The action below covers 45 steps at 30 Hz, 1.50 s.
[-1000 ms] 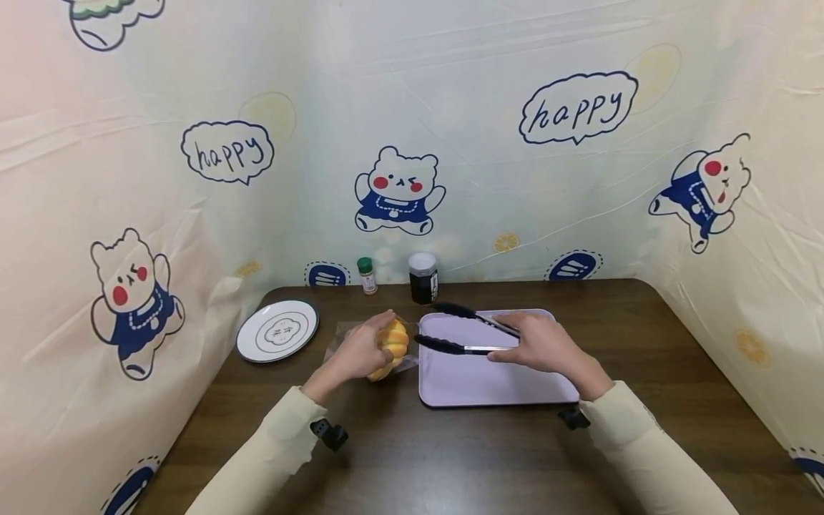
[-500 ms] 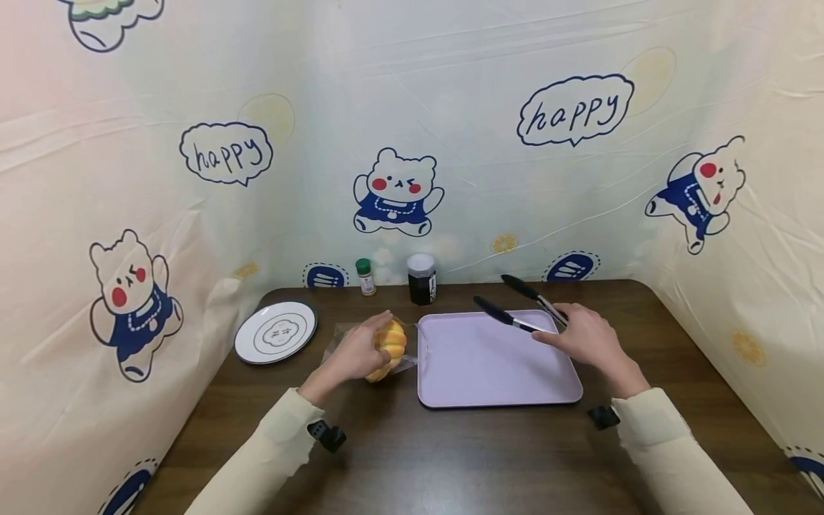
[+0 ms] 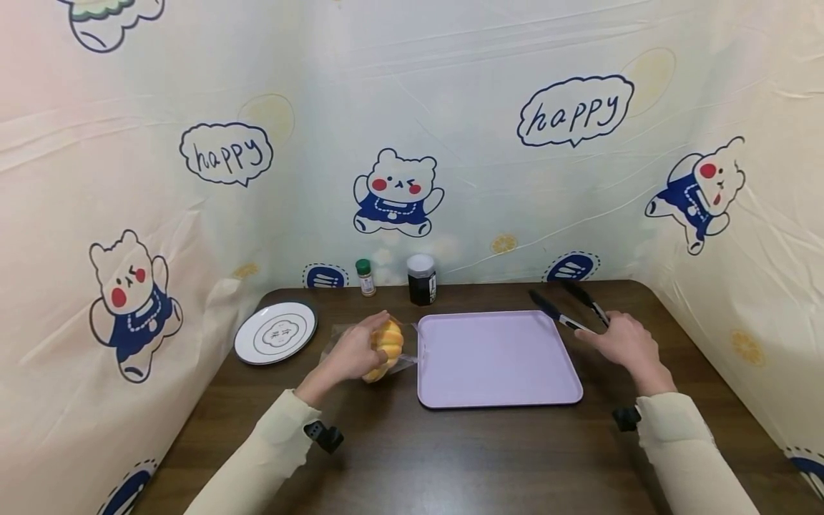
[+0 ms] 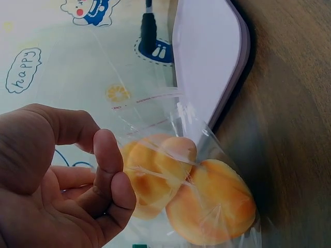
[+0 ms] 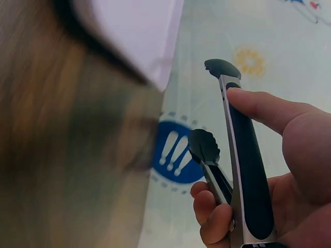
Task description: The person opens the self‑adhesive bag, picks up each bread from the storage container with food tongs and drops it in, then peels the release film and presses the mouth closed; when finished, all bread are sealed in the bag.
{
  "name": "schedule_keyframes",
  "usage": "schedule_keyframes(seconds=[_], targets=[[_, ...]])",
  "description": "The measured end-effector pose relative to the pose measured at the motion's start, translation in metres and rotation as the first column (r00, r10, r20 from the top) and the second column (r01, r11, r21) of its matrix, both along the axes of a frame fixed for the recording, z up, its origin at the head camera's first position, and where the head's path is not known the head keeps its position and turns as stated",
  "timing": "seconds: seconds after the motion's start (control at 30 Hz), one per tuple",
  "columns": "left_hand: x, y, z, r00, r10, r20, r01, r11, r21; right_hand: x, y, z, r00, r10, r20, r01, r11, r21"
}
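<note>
On the left of the table lies a clear plastic zip bag holding bread rolls. One golden roll shows beside a second bread piece through the film. My left hand is at the bag's left side, thumb and curled fingertips pinching its film; the exact contact is partly hidden. My right hand holds black-and-silver tongs beyond the tray's right edge. Their arms stand apart with nothing between the tips, thumb on one arm and fingers round the other.
A lilac tray lies between the hands. A white plate with a printed centre stands at the far left. A green-capped shaker and a dark jar with a pale lid stand at the back, before a printed cloth wall.
My right hand has carried the tongs rightward, from above the tray to past its right edge. The left hand stays at the bag almost unmoved.
</note>
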<state>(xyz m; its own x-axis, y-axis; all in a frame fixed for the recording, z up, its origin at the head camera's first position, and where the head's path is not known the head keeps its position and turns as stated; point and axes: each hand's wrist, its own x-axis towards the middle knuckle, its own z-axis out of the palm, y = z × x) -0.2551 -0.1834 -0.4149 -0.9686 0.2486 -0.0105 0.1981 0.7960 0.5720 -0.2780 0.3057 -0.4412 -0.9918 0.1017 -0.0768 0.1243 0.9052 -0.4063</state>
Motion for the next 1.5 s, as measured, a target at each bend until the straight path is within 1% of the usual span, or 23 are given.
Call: schedule_keyframes(seconds=[0.17,0.4,0.6,0.77,0.83,1.03,1.1,1.17,1.23,1.3,1.4,1.5], targets=[[0.000,-0.002,0.002,1.000,0.001,0.002,-0.002,1.000,0.016,-0.001,0.016,-0.009,0.999,-0.024,0.048,0.024,1.000,0.008],[-0.003,-0.006,0.003,1.000,0.006,-0.011,-0.006,1.000,0.026,-0.001,0.026,-0.022,0.994,-0.036,0.105,0.032,0.999,0.039],[-0.003,-0.010,0.009,0.999,0.030,-0.011,-0.029,0.998,0.058,-0.002,0.028,-0.025,0.988,-0.056,0.142,0.048,0.997,0.057],[0.001,-0.010,0.019,0.999,0.052,0.003,-0.052,0.993,0.109,0.000,0.030,-0.027,0.980,-0.060,0.189,0.043,0.995,0.094],[0.003,-0.009,0.024,0.998,0.060,-0.009,-0.059,0.990,0.130,0.001,0.030,-0.027,0.978,-0.057,0.202,0.039,0.995,0.096],[0.008,-0.005,0.038,0.996,0.053,-0.067,-0.040,0.984,0.176,0.003,0.030,-0.028,0.976,-0.048,0.212,0.031,0.996,0.087],[0.010,-0.004,0.042,0.996,0.051,-0.067,-0.037,0.979,0.200,0.003,0.029,-0.027,0.979,-0.049,0.196,0.031,0.995,0.093],[0.011,-0.001,0.046,0.996,0.055,-0.071,-0.039,0.976,0.215,0.003,0.026,-0.025,0.986,-0.046,0.160,0.029,0.994,0.104],[0.012,0.002,0.049,0.996,0.058,-0.066,-0.040,0.971,0.237,0.004,0.020,-0.019,0.995,-0.038,0.097,0.026,0.993,0.116],[0.013,0.005,0.052,0.994,0.064,-0.087,-0.041,0.968,0.247,0.005,0.010,-0.011,1.000,-0.017,0.025,0.014,0.993,0.121],[0.014,0.011,0.056,0.990,0.068,-0.122,-0.033,0.963,0.266,0.009,-0.012,0.006,0.996,0.033,-0.077,-0.025,0.994,0.103],[0.015,0.017,0.059,0.987,0.061,-0.146,-0.016,0.957,0.290,0.016,-0.038,0.024,0.981,0.102,-0.164,-0.092,0.993,0.068]])
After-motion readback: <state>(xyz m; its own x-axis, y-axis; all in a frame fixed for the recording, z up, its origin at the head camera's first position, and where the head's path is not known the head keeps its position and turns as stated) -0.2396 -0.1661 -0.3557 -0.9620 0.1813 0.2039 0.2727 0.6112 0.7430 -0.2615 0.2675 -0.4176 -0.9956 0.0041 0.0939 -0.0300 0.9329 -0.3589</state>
